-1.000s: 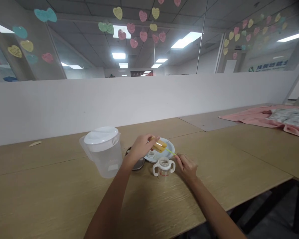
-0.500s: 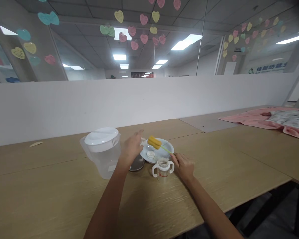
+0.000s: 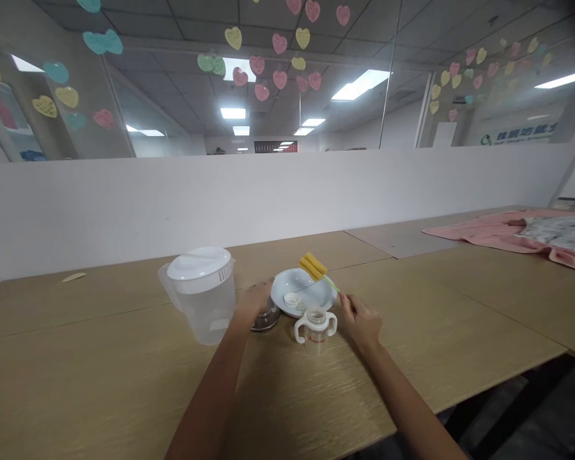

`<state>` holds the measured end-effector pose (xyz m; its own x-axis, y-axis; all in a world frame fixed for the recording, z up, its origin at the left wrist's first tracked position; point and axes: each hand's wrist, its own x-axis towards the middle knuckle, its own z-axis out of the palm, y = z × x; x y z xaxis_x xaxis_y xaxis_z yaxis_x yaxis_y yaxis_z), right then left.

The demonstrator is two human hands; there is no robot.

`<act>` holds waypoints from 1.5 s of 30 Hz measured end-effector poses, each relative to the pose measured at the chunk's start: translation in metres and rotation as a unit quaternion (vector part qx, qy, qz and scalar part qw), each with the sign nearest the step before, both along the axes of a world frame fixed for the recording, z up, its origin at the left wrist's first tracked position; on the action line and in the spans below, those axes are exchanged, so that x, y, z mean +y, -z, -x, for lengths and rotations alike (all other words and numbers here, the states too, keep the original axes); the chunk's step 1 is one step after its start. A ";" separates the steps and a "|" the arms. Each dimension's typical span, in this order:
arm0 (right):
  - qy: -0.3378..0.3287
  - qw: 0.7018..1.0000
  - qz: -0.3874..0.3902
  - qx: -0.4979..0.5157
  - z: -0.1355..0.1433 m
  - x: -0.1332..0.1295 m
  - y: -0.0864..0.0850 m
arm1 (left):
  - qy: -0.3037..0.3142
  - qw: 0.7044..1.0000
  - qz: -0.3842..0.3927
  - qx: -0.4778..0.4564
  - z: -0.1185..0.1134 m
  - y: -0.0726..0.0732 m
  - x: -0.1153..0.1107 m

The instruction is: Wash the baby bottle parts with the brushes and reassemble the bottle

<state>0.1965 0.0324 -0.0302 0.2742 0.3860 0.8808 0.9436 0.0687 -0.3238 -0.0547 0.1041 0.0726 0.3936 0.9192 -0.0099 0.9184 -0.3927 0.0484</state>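
My right hand (image 3: 364, 321) is closed around the thin green handle of a bottle brush (image 3: 313, 266). The brush's yellow sponge head is raised above the rim of a white bowl (image 3: 280, 281). A white ring-shaped cap (image 3: 291, 299) lies in the bowl. In front of the bowl stands a clear baby bottle (image 3: 315, 332) with two white side handles and an uncapped mouth. My left hand (image 3: 255, 299) is over a low round glass vessel (image 3: 267, 319) with a dark base. Its fingers are bent and pressed together, and their tips are partly hidden.
A translucent pitcher (image 3: 201, 300) with a white lid stands left of my left hand. Further left lies a small flat pale piece (image 3: 73, 276). A pink cloth (image 3: 489, 229) is spread at the far right, and a white wall (image 3: 278, 198) runs behind the table.
My left hand has gone from spread fingers above the glass vessel to bent fingers lower down at it. The brush's sponge head has moved up and to the right, away from the bowl's middle.
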 end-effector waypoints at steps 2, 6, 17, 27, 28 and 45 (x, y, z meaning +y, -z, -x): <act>-0.008 1.000 0.002 -0.002 0.000 0.000 0.000 | -0.006 1.000 -0.019 -0.004 0.000 0.004 0.003; -0.015 1.000 -0.006 -0.004 0.001 0.000 -0.001 | -0.042 0.997 -0.059 -0.014 0.002 0.007 0.007; -0.019 1.000 -0.007 0.020 0.002 -0.001 -0.003 | -0.052 0.998 -0.024 -0.030 0.005 0.001 0.011; -0.027 0.999 0.009 0.034 0.004 -0.002 -0.004 | 0.121 0.990 -0.031 -0.058 -0.040 -0.005 -0.017; -0.026 0.999 0.009 0.034 0.004 -0.002 -0.004 | 0.125 0.990 -0.022 -0.054 -0.041 -0.003 -0.018; -0.052 0.998 -0.024 0.038 0.004 -0.003 -0.004 | 0.108 0.984 -0.026 -0.139 -0.037 -0.026 -0.024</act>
